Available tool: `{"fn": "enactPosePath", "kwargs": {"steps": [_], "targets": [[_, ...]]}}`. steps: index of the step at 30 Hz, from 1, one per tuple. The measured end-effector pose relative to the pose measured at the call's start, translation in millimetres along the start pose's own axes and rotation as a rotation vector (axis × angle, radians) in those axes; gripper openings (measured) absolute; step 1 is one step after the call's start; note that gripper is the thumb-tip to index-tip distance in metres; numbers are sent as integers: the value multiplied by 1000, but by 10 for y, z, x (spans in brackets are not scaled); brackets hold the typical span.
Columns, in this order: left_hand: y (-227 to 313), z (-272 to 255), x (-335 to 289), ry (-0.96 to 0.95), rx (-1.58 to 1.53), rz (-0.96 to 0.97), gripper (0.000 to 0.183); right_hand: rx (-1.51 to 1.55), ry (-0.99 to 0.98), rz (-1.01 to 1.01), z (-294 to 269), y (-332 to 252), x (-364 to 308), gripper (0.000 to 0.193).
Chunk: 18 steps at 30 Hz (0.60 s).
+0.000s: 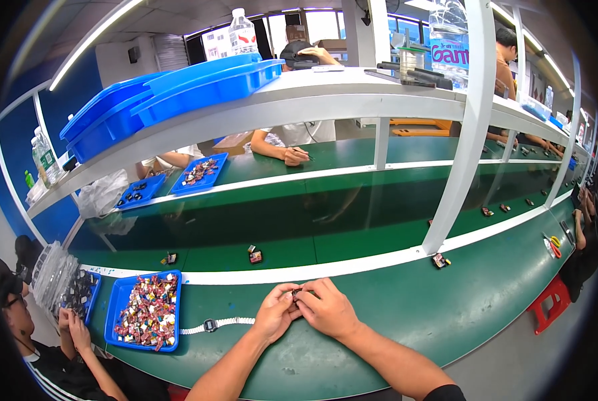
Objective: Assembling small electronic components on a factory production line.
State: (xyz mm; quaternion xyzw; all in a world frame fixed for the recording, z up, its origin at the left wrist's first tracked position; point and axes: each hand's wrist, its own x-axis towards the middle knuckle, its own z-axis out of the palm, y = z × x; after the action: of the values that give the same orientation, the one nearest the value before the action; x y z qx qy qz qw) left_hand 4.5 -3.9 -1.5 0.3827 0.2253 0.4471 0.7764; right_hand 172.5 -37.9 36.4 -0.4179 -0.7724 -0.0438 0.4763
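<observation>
We are pinching one small dark piece (296, 295) between the fingertips of our left hand (275, 317) and right hand (327, 310), both closing on it; our fingers are covering most of it, so we are not making out its details; we are holding it over the green table (406, 321), to the right of the parts tray (116, 301); that one blue tray is carrying a heap of red-wired pieces (148, 307) with white and yellow bits, too many for us to count; one wristwatch (210, 325) is lying just right of the tray, its metal band reaching toward our left hand.

One neighbouring tray (95, 297) of dark pieces is standing just left of the parts tray; beside it, one co-worker's two hands (75, 325) are coming together; beyond the parts tray, past the white rail (292, 274), two small assemblies (255, 254) are lying on green; one more assembly (440, 260) is resting at the rail, well to the tray's right.

As for labels, we are seeing one large bottle (448, 40) wearing a blue label with big lettering, far beyond the parts tray and to its right; one smaller bottle (243, 37) is showing red marks, behind stacked blue trays (198, 85) on the shelf (312, 90) beyond the parts tray.
</observation>
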Motion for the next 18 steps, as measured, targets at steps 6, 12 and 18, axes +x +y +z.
{"fn": "enactPosePath", "kwargs": {"steps": [6, 12, 18], "targets": [[-14, -26, 7, 0, -5, 6, 22, -41, 10, 11, 51, -7, -16, 15], [-2, 4, 1, 2, 1, -4, 22, -20, -6, 19, 27, 4, 1, 15], [15, 3, -16, 11, 19, -8, 22, -3, -5, 73, 59, -29, -18, 17]]}}
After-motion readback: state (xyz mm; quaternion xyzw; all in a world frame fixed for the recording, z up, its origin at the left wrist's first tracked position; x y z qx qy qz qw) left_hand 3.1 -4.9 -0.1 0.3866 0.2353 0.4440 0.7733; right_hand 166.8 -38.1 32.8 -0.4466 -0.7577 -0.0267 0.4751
